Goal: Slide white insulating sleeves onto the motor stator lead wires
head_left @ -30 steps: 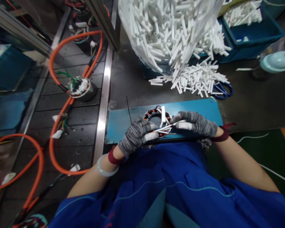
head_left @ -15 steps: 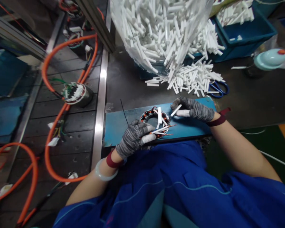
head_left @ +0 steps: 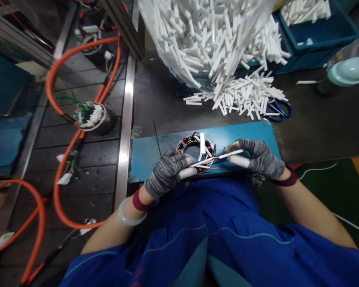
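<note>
Left hand (head_left: 167, 172) grips the leads of the stator (head_left: 196, 148), which lies on the blue board (head_left: 149, 153) at the desk (head_left: 317, 127) edge; right hand (head_left: 259, 159) pinches a white sleeve (head_left: 231, 154) over one lead; loose sleeves (head_left: 242, 95) lie beyond

Dark grey workbench (head_left: 317, 127), scuffed and dull under flat overhead light. Blue mat (head_left: 149, 153) at its near edge. Towards the far edge, a clear bag of white tubes (head_left: 203, 36), with loose tubes (head_left: 242, 95) spilled before it and blue-handled scissors (head_left: 279, 109) just beside them. Blue bin (head_left: 317, 40) at the far right corner. Left of the bench, a steel rail (head_left: 124, 131) bordering a dark slatted conveyor (head_left: 86, 147), looped over by orange cable (head_left: 56, 159). Green floor (head_left: 332, 191) below at right.
</note>
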Motion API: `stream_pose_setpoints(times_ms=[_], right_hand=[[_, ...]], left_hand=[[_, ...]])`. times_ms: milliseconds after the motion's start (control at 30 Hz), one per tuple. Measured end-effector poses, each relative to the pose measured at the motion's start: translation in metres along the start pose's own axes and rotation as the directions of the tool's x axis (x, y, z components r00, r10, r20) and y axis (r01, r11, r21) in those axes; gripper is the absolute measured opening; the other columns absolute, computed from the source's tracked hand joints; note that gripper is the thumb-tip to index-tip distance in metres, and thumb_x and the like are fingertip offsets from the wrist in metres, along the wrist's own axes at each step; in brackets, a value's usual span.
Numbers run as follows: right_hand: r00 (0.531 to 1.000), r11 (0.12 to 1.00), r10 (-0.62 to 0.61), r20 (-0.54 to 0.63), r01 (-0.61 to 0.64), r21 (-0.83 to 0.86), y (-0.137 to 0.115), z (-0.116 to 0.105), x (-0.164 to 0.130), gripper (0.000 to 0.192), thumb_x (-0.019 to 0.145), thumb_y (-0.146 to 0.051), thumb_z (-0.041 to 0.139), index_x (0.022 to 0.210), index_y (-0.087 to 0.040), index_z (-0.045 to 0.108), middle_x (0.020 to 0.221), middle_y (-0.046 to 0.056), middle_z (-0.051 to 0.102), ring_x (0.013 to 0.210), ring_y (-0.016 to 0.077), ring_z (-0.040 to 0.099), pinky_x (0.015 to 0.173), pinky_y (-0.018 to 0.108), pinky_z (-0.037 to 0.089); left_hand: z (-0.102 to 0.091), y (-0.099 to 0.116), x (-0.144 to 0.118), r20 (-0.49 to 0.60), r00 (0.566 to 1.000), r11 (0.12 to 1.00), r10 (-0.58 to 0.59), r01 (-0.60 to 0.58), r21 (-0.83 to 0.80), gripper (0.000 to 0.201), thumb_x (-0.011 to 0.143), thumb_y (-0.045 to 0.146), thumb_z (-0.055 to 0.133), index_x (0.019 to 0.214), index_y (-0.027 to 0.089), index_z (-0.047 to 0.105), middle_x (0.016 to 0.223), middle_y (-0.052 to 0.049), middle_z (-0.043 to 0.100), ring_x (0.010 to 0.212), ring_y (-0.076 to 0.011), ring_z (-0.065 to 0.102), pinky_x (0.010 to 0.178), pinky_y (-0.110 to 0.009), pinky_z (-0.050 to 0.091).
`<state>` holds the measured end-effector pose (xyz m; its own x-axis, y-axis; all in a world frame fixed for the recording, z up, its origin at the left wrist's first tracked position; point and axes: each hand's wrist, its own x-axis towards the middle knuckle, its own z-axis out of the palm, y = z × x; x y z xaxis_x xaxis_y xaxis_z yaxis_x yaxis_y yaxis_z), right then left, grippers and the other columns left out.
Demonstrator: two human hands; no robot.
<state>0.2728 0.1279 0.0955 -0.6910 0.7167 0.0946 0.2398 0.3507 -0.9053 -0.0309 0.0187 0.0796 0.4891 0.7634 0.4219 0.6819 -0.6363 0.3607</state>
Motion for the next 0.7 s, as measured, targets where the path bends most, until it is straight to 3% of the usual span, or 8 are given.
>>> stream_pose_setpoints(times_ms=[100, 167, 267, 367, 433, 533, 600, 700], right_hand=[[0.997, 0.981, -0.076, 0.015, 0.078, -0.175, -0.007, 0.01, -0.002, 0.027, 0.096, -0.046, 0.068, 0.111, -0.027, 0.08, 0.097, 0.006, 0.08, 0.088, 0.0232, 0.073, 0.081, 0.037, 0.057], [1.0, 0.979, 0.003, 0.017, 0.001, -0.202, -0.011, 0.02, 0.0, 0.031, 0.099, -0.049, 0.064, 0.105, -0.025, 0.081, 0.087, 0.006, 0.078, 0.081, 0.021, 0.071, 0.077, 0.034, 0.055], [0.946, 0.954, 0.28, 0.165, -0.293, 0.065, -0.011, 0.038, 0.003, 0.055, 0.103, -0.062, 0.047, 0.082, -0.021, 0.075, 0.057, 0.001, 0.067, 0.052, 0.015, 0.061, 0.058, 0.029, 0.048], [0.878, 0.842, 0.396, 0.269, -0.464, 0.276, -0.008, 0.049, 0.001, 0.073, 0.103, -0.073, 0.03, 0.066, -0.021, 0.065, 0.039, -0.003, 0.049, 0.038, 0.0128, 0.048, 0.05, 0.029, 0.044], [0.913, 0.876, 0.386, 0.13, -0.407, 0.258, -0.007, 0.047, -0.002, 0.064, 0.1, -0.073, 0.042, 0.075, -0.02, 0.07, 0.046, -0.003, 0.056, 0.045, 0.013, 0.054, 0.058, 0.029, 0.049], [0.957, 0.956, 0.273, -0.1, -0.258, 0.14, -0.009, 0.038, -0.005, 0.038, 0.092, -0.057, 0.07, 0.107, -0.022, 0.076, 0.082, 0.0, 0.077, 0.074, 0.017, 0.07, 0.076, 0.03, 0.055], [0.976, 0.977, 0.194, -0.102, -0.182, 0.114, -0.014, 0.036, -0.004, 0.031, 0.092, -0.047, 0.072, 0.113, -0.024, 0.077, 0.098, 0.002, 0.081, 0.087, 0.0198, 0.073, 0.084, 0.033, 0.056], [0.992, 0.996, 0.09, -0.085, -0.092, -0.013, -0.022, 0.042, 0.002, 0.024, 0.098, -0.038, 0.063, 0.107, -0.024, 0.08, 0.1, 0.005, 0.082, 0.092, 0.0219, 0.074, 0.092, 0.037, 0.056]], left_hand=[[-0.005, 0.003, 0.005, 0.086, 0.996, 0.995, 0.01, -0.018, 0.1, 0.025, 0.107, 0.031, 0.055, 0.118, 0.017, 0.072, 0.107, -0.01, 0.08, 0.094, -0.024, 0.075, 0.087, -0.04, 0.053], [-0.009, 0.002, 0.012, 0.175, 0.985, 0.991, -0.006, -0.017, 0.131, 0.031, 0.109, 0.033, 0.049, 0.121, 0.017, 0.072, 0.105, -0.01, 0.08, 0.091, -0.0237, 0.075, 0.087, -0.04, 0.055], [-0.014, -0.003, 0.023, 0.272, 0.962, 0.989, -0.005, -0.037, 0.146, 0.041, 0.112, 0.038, 0.04, 0.122, 0.017, 0.074, 0.098, -0.01, 0.079, 0.087, -0.0233, 0.073, 0.084, -0.038, 0.056], [-0.017, -0.007, 0.029, 0.33, 0.944, 0.991, 0.017, -0.06, 0.12, 0.045, 0.112, 0.041, 0.038, 0.123, 0.017, 0.074, 0.093, -0.008, 0.079, 0.085, -0.0226, 0.071, 0.081, -0.036, 0.056], [-0.018, -0.008, 0.031, 0.366, 0.931, 0.989, 0.008, -0.062, 0.137, 0.044, 0.112, 0.039, 0.039, 0.124, 0.016, 0.074, 0.094, -0.008, 0.079, 0.086, -0.0227, 0.07, 0.082, -0.037, 0.056], [-0.02, -0.005, 0.031, 0.404, 0.915, 0.98, 0.001, -0.081, 0.181, 0.038, 0.11, 0.032, 0.042, 0.126, 0.016, 0.073, 0.097, -0.009, 0.078, 0.088, -0.0239, 0.07, 0.084, -0.039, 0.056], [-0.021, -0.002, 0.031, 0.404, 0.915, 0.976, 0.019, -0.105, 0.193, 0.036, 0.109, 0.027, 0.044, 0.126, 0.016, 0.073, 0.095, -0.008, 0.078, 0.086, -0.0244, 0.071, 0.081, -0.039, 0.057], [-0.018, 0.002, 0.027, 0.347, 0.938, 0.956, 0.019, -0.119, 0.267, 0.032, 0.108, 0.028, 0.048, 0.121, 0.018, 0.076, 0.094, -0.007, 0.08, 0.087, -0.0249, 0.073, 0.082, -0.041, 0.058]])
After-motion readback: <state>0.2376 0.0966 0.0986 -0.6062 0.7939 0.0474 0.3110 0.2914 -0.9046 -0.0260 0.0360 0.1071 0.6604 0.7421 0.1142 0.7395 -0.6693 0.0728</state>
